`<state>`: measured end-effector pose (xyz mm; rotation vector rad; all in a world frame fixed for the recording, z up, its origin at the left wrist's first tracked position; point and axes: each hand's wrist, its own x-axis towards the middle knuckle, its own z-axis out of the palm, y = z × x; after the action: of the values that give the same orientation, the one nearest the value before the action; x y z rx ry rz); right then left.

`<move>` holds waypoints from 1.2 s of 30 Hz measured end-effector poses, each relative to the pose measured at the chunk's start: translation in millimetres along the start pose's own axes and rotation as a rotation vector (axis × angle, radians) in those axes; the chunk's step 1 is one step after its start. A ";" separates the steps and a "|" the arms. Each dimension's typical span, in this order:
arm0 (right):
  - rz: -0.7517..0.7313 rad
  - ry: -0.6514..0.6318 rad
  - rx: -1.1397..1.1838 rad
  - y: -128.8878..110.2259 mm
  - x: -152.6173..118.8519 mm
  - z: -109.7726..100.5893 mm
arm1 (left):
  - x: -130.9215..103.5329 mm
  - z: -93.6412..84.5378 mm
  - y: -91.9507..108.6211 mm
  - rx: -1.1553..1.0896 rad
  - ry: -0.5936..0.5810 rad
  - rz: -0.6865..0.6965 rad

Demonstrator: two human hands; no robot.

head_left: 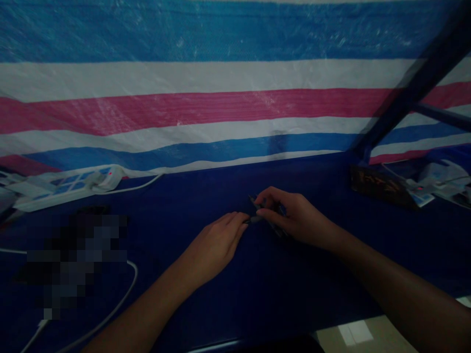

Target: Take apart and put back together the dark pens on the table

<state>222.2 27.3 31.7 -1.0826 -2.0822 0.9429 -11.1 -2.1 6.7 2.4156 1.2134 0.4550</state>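
Dark pen-like object at mid-bench, well in from the front edge; low light, exact type cannot be told. Right hand partly closed, thumb and forefinger pinching it, its tip pointing up and to the left, its other end showing below the thumb. Short dark piece bridges the gap between the two hands. Left hand lies palm down, fingers together, fingertips at the near end of that piece; whether gripping or only touching, cannot tell.

Blue bench surface extends behind the hands to the striped sheet, and in front to the bench edge, with tiled floor below at right. Left boundary: white power strip along the back, white cable looping forward beside a pixelated area. Right boundary: dark block near the foot of a slanted blue beam.
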 end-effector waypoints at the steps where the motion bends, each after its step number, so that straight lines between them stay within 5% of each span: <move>1: -0.022 0.008 0.004 0.7 0.1 -0.5 | 0.0 -0.1 0.1 -0.006 0.000 -0.007; 22: -0.026 -0.010 0.008 1.5 0.8 -2.0 | 1.4 0.1 -1.5 -0.109 0.043 -0.076; 36: -0.040 0.090 0.047 5.8 2.2 -3.0 | 4.0 1.1 -6.1 -0.105 0.048 -0.077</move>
<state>225.9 32.5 29.1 -1.0366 -1.9915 0.9028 -12.5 4.3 3.2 2.2733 1.2656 0.5416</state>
